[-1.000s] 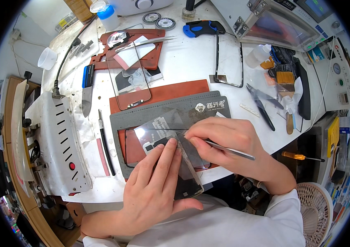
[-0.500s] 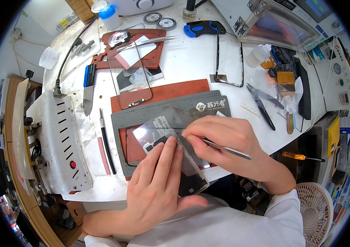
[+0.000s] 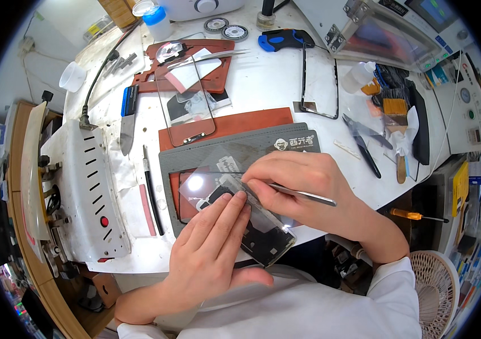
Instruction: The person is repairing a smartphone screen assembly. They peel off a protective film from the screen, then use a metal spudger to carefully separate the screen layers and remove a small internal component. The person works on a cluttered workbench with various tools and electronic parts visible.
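A phone screen panel (image 3: 264, 242) with a black back lies at a slant over the mat's front edge, a clear film (image 3: 195, 182) spread over part of it. The fingers of my left hand (image 3: 213, 234) lie stretched out and flat on the panel, thumb pointing right. In a pinch, my right hand (image 3: 297, 183) grips a slim silver metal tool (image 3: 315, 197). Its working tip is hidden under the fingers, close to my left fingertips. Beneath are a grey mat (image 3: 181, 155) and a reddish-brown pad (image 3: 234, 121).
To the left are a white metal machine (image 3: 90, 192), a knife (image 3: 128, 121) and a thin black pen-like tool (image 3: 152, 198). Pliers (image 3: 363, 148), a brush (image 3: 395, 107) and a thin black frame (image 3: 336, 85) lie right. A clear phone frame (image 3: 186, 107) rests behind the mat.
The whole view has shifted slightly. My right hand and the tool have moved a little left and away from me. The panel's near end has swung slightly left, with my left hand still on it.
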The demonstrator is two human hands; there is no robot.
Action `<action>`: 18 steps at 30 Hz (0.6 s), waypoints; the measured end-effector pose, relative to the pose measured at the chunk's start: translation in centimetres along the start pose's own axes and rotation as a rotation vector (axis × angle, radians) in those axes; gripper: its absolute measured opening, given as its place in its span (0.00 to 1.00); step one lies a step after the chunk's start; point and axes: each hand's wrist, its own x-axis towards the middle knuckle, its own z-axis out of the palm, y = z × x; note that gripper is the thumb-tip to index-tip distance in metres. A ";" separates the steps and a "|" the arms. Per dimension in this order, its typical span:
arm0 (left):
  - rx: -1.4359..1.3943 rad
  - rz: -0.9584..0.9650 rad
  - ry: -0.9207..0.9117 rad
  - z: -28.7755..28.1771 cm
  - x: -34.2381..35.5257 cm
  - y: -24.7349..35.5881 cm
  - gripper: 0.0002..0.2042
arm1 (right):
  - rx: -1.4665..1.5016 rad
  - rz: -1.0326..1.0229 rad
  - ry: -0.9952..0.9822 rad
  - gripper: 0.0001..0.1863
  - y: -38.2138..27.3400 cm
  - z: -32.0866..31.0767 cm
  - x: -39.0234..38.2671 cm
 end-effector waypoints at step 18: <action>0.015 -0.010 -0.017 -0.1 0.0 0.1 0.46 | 0.013 0.015 -0.022 0.06 0.0 -0.3 -0.2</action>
